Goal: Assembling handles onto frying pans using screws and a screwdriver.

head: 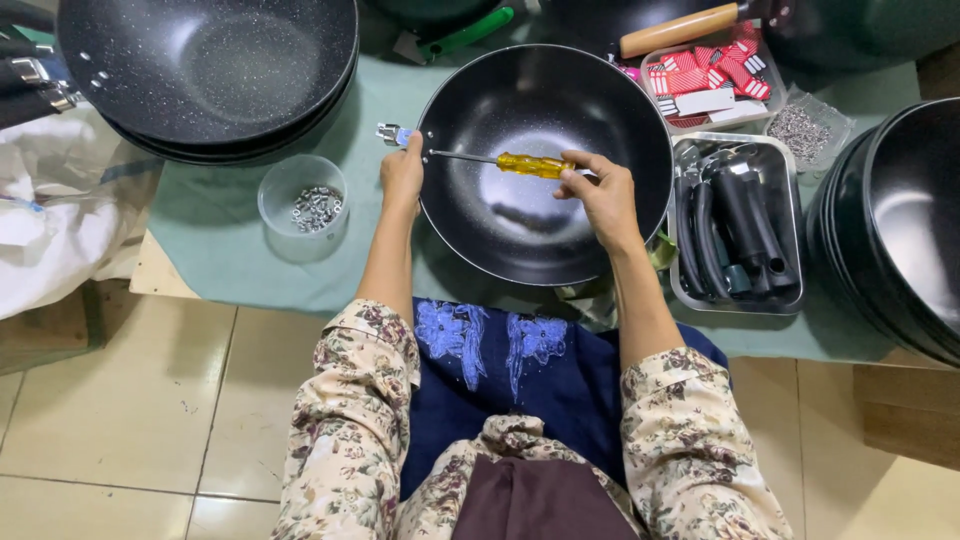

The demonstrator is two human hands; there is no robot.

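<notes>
The right hand [603, 195] pinches a yellow-handled screwdriver [505, 162] lying across the black wok [545, 230], its tip at the rim where the left hand [402, 170] closes on a metal bracket [391, 134]. Farther right, a steel tray [735, 300] holds black handles [745, 215]; beyond it, red-and-white striped packets [712, 70] fill a clear box.

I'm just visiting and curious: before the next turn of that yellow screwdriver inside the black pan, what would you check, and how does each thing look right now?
1. Right hand grips the screwdriver handle: ok.
2. Screwdriver tip reaches the pan wall near the rivet holes: ok; whether it sits in a screw head: cannot tell.
3. Left hand steadies the pan rim by the metal bracket: ok.
4. Pan rests on the green mat: ok.
5. Spare screws in the clear cup lie beside the left hand: ok.
6. Tray of black handles lies beside the right hand: ok.
</notes>
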